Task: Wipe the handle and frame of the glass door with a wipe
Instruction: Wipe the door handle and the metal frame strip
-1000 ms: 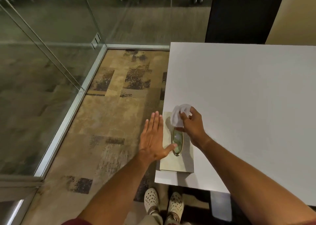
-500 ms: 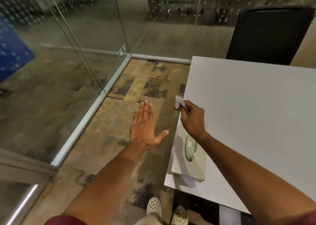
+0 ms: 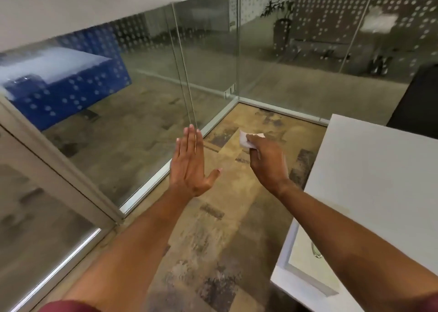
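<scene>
At the far left a pale door frame (image 3: 59,169) runs diagonally from the left edge down to the floor, with glass on either side of it; behind the glass a blue block (image 3: 71,93) with a pattern of pale dots shows blurred. Further along, the glass wall (image 3: 142,112) stands on a metal floor rail (image 3: 147,190) and meets a second glass wall at a corner (image 3: 238,74), where a small metal fitting sits low on the pane; a dotted film covers the upper band of the glass, and a potted plant (image 3: 279,10) shows dimly beyond it.

The left hand (image 3: 190,167) is held flat and wide open over the patterned carpet (image 3: 213,217), fingers together and pointing away towards the glass, thumb spread out to the right; it holds nothing and touches nothing that I can see. Just to its right, well clear of it, the right hand (image 3: 267,162) is closed with its back to the camera; a white wipe (image 3: 246,141) is pinched in its fingers and sticks out at the far left of the fist, in the air above the carpet, apart from the glass and the frame.

At the right stands a white desk (image 3: 379,181); near its close corner a grey box (image 3: 305,273) lies partly hidden under the right forearm; a dark chair back (image 3: 419,103) rises behind the desk at the right edge.
</scene>
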